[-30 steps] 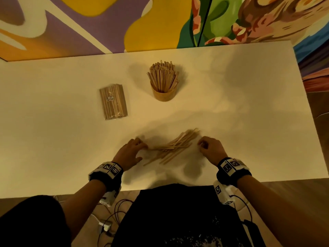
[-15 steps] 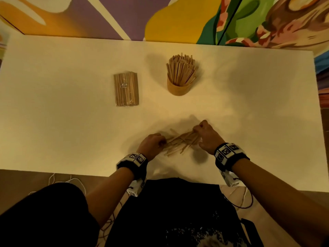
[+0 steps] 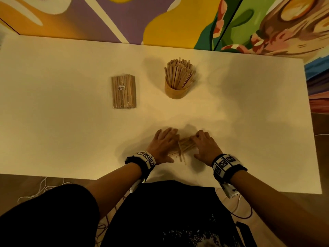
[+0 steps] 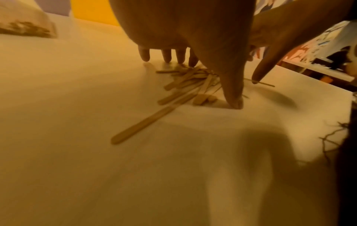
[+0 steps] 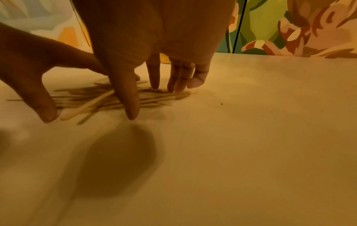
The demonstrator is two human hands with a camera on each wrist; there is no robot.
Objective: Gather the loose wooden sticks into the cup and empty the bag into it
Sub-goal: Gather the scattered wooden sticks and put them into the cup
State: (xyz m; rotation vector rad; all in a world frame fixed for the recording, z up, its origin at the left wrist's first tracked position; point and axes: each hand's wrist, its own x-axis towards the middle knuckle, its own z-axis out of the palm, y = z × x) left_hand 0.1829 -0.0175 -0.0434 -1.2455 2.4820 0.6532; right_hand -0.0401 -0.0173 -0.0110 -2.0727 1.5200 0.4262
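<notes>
Several loose wooden sticks [image 3: 185,145] lie in a small pile near the table's front edge. My left hand [image 3: 163,143] and right hand [image 3: 204,146] flank the pile, fingers straight and tips down on the table and the sticks. In the left wrist view the pile [image 4: 185,82] lies under my left hand [image 4: 193,30], and one stick [image 4: 142,123] pokes out towards the camera. In the right wrist view my right hand [image 5: 154,38] stands over the sticks [image 5: 92,104]. Farther back, the wooden cup [image 3: 175,92] stands upright, full of sticks. The clear bag of sticks [image 3: 124,91] lies flat, left of the cup.
The white table [image 3: 62,131] ends just in front of my hands. A painted wall [image 3: 160,24] runs along its far edge. Cables [image 3: 44,186] hang below the near edge at the left.
Both hands have moved inward, and their fingers have gone from curled to straight. The spread sticks are now pushed into a tighter pile between them.
</notes>
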